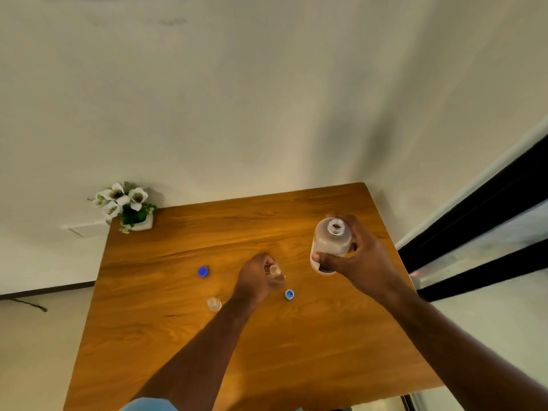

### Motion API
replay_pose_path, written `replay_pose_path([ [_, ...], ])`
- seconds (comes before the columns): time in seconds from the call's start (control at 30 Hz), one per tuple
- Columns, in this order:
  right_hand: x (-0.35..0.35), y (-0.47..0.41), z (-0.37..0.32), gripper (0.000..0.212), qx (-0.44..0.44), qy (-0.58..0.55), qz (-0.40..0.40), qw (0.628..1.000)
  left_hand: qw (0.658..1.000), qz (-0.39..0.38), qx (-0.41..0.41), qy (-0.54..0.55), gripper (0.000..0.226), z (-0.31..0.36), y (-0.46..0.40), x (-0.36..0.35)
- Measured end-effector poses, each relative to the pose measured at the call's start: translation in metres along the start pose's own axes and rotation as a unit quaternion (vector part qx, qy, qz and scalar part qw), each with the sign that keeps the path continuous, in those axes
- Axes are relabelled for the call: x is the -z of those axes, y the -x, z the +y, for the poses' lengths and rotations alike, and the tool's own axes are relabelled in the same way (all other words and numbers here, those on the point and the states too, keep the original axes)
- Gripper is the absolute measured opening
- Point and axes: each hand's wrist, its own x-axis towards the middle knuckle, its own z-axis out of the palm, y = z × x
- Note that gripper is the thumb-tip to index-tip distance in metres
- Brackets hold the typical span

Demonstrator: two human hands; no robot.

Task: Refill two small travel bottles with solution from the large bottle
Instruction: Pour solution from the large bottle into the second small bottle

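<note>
My right hand (360, 259) grips the large translucent bottle (330, 241), uncapped and upright, above the right side of the wooden table (207, 336). My left hand (258, 277) holds a small clear travel bottle (275, 271) at the table's middle, its open neck showing past my fingers. A second small clear bottle (214, 304) stands uncapped just left of my left forearm. One blue cap (203, 271) lies to the left of my left hand. Another blue cap (289, 294) lies to the right of my left wrist.
A white pot of white flowers (130, 209) stands at the table's far left corner against the wall. The table's right edge runs beside a dark-framed window (489, 232).
</note>
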Motion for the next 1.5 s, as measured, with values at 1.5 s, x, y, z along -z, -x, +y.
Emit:
replay_pose_path([
  [1.5, 0.049, -0.039, -0.319, 0.076, 0.427, 0.291, 0.055, 0.854, 0.875, 0.184, -0.29, 0.341, 0.025, 0.22, 0.121, 0.295],
])
